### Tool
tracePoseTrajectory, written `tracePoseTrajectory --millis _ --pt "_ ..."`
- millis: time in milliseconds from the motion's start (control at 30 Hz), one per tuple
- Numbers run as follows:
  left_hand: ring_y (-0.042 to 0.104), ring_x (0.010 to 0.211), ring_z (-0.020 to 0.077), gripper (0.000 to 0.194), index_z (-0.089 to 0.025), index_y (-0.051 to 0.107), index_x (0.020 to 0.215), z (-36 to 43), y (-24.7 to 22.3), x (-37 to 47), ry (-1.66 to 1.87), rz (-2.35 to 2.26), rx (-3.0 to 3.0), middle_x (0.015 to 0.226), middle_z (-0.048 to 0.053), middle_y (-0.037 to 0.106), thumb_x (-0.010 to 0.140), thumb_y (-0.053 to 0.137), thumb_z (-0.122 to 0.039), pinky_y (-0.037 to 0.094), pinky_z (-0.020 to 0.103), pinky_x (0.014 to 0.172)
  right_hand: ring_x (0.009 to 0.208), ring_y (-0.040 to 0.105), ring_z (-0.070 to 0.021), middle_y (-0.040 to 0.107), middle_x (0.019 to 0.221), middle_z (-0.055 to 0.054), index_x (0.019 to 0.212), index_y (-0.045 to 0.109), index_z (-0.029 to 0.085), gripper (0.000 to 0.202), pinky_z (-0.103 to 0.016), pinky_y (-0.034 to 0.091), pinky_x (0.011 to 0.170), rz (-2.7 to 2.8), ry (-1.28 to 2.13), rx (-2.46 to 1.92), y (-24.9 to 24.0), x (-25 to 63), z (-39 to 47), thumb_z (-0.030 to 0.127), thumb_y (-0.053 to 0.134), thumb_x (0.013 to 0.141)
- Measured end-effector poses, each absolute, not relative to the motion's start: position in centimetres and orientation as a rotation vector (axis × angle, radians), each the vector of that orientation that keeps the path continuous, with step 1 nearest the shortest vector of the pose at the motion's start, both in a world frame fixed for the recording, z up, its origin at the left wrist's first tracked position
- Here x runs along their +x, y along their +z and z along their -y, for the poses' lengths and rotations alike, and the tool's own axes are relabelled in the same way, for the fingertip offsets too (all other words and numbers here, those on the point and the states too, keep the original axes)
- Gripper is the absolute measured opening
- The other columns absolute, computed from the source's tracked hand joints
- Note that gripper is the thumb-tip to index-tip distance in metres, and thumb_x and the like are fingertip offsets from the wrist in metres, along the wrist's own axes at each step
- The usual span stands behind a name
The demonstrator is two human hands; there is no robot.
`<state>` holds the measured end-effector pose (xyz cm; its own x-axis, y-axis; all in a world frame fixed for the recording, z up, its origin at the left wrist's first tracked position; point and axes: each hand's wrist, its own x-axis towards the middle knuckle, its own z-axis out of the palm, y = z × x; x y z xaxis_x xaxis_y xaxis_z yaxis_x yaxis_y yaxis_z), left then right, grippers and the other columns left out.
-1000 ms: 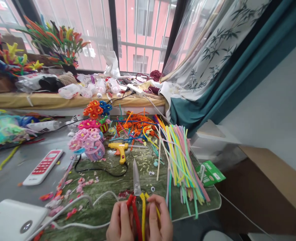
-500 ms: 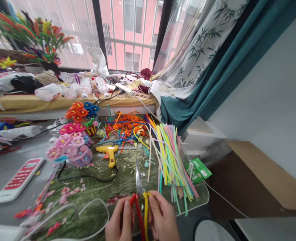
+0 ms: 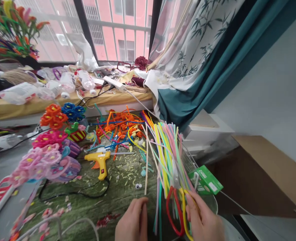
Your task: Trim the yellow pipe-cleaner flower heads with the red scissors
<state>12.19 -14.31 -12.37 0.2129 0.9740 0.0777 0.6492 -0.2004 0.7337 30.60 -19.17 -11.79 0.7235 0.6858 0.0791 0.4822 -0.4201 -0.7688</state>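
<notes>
My right hand (image 3: pixel 203 214) grips a pair of scissors (image 3: pixel 176 182) by the yellow handle. The red handle loop hangs free on the left, and the blades point away from me over a bundle of pastel pipe cleaners (image 3: pixel 165 160). Low in the middle is my left hand (image 3: pixel 132 219), its fingers curled together; whether anything sits between them is hidden. Just beyond that hand lie a single cream pipe cleaner (image 3: pixel 146 164) and two small googly eyes (image 3: pixel 138 186) on the green mat (image 3: pixel 120 197).
A yellow glue gun (image 3: pixel 100 162) lies left of centre, its black cord trailing on the mat. Pipe-cleaner flower pots (image 3: pixel 67 167) stand further left. Orange pipe-cleaner pieces (image 3: pixel 120 122) are heaped at the back. A green packet (image 3: pixel 206 180) and a cardboard box (image 3: pixel 270 160) are at right.
My left hand has let go of the scissors' red handle. My right hand has carried the scissors rightward over the pipe cleaners. The view has shifted right.
</notes>
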Motion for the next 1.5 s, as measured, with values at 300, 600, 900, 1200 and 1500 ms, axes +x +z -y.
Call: tracePoseTrajectory --millis 300,600,900,1200,1500 --pt "0.076 0.072 0.0305 0.023 -0.017 0.066 0.090 9.7 -9.4 15.6 0.129 -1.804 2.067 0.081 0.010 0.076 0.098 0.045 -0.019 0.049 0.032 0.055 0.051 0.070 -0.0245 0.078 0.072 -0.009 0.098 0.071 0.021 0.057 -0.031 0.047 0.048 1.002 0.139 -2.181 -13.1 30.9 18.6 0.065 0.036 0.095" --pt "0.076 0.075 0.0234 0.025 -0.020 0.063 0.084 9.2 -9.6 16.8 0.025 -1.832 2.068 0.079 0.005 0.076 0.099 0.044 -0.015 0.043 0.027 0.058 0.088 0.073 -0.0255 0.077 0.101 -0.014 0.110 0.070 0.017 0.026 -0.033 0.052 0.076 1.191 -0.222 -1.985 -13.4 30.5 17.6 0.030 0.050 0.100" --pt "0.073 0.066 0.0163 0.021 -0.025 0.058 0.078 9.8 -11.5 16.5 0.310 -1.757 2.087 0.071 -0.003 0.073 0.096 0.048 -0.018 0.042 0.023 0.059 0.087 0.067 -0.0256 0.071 0.098 -0.012 0.104 0.072 0.019 0.022 -0.040 0.051 0.084 1.306 -0.392 -1.811 -13.7 29.9 16.3 0.006 0.064 0.089" --pt "0.071 0.060 0.0149 0.019 -0.025 0.057 0.080 10.3 -11.4 15.8 0.567 -1.711 2.115 0.069 -0.004 0.072 0.096 0.047 -0.022 0.043 0.022 0.056 0.086 0.071 -0.0213 0.075 0.098 -0.010 0.108 0.070 0.019 0.024 -0.029 0.054 0.075 1.369 0.264 -1.700 -10.5 28.5 11.3 0.021 0.050 0.096" --pt "0.067 0.055 0.0117 0.020 -0.025 0.058 0.086 10.9 -11.0 14.6 0.920 -1.650 2.210 0.066 -0.005 0.068 0.100 0.044 -0.026 0.046 0.020 0.057 0.046 0.048 -0.0170 0.056 0.049 -0.002 0.067 0.073 0.018 0.037 -0.030 0.035 0.050 1.142 0.641 -1.715 -7.8 28.8 4.8 0.041 0.055 0.090"
